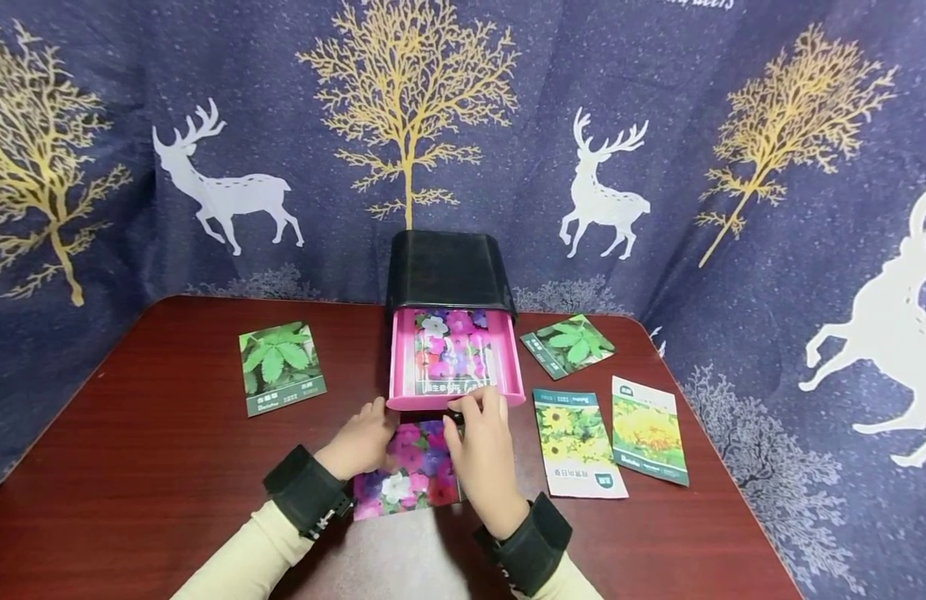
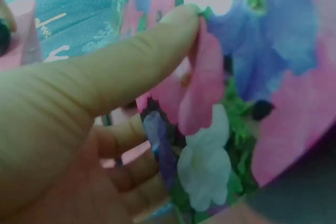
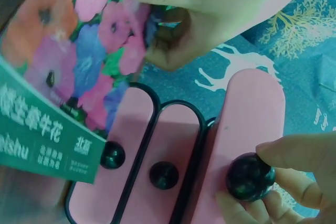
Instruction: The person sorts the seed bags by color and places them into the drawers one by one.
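My left hand (image 1: 363, 440) pinches a flower seed packet (image 1: 410, 479) by its edge, thumb in front and fingers behind. Pink, purple and white blooms cover the packet (image 2: 205, 166) in the left wrist view. With curled fingers, my right hand (image 1: 483, 458) grips the round black knob (image 3: 250, 177) of the top pink drawer (image 3: 252, 108). That drawer is pulled out of a black cabinet (image 1: 449, 271). Inside it lies another flower seed packet (image 1: 453, 350) with similar blooms. Two lower drawers, each with a black knob (image 3: 164, 175), sit closed in the right wrist view.
A green-leaf packet (image 1: 282, 367) lies left of the cabinet, and another leaf packet (image 1: 569, 343) lies to its right. Nearer on the right are a yellow-flower packet (image 1: 578, 446) and an orange-flower packet (image 1: 648, 429). A patterned curtain (image 1: 342, 200) hangs behind the dark red table (image 1: 170, 483).
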Demonstrator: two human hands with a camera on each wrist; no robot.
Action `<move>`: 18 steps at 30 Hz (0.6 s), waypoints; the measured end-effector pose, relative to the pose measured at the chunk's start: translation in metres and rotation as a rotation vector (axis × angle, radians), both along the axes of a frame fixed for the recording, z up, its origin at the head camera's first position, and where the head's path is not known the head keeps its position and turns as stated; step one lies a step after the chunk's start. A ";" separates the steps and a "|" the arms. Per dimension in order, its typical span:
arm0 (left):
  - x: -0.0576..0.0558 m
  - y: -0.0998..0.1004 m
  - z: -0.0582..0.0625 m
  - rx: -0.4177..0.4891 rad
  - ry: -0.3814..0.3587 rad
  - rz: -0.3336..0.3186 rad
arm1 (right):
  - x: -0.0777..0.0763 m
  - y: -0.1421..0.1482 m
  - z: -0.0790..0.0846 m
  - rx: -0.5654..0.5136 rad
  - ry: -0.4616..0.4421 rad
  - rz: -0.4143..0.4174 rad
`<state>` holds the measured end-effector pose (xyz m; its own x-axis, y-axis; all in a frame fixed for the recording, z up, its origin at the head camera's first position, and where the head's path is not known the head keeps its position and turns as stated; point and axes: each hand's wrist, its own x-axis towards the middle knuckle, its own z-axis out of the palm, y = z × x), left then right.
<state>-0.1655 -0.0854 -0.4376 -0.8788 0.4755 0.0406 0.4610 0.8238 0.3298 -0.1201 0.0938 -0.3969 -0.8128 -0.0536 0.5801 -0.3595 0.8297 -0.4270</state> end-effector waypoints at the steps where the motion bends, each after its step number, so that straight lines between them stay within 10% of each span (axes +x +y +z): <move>1: 0.000 -0.001 0.002 -0.002 -0.020 -0.007 | 0.000 0.000 0.000 -0.003 -0.007 0.000; 10: 0.004 -0.013 0.027 0.094 -0.239 -0.038 | -0.001 0.002 0.002 0.014 0.002 0.009; 18: 0.008 -0.038 0.045 0.140 -0.231 -0.142 | 0.000 0.001 0.002 -0.004 -0.020 0.009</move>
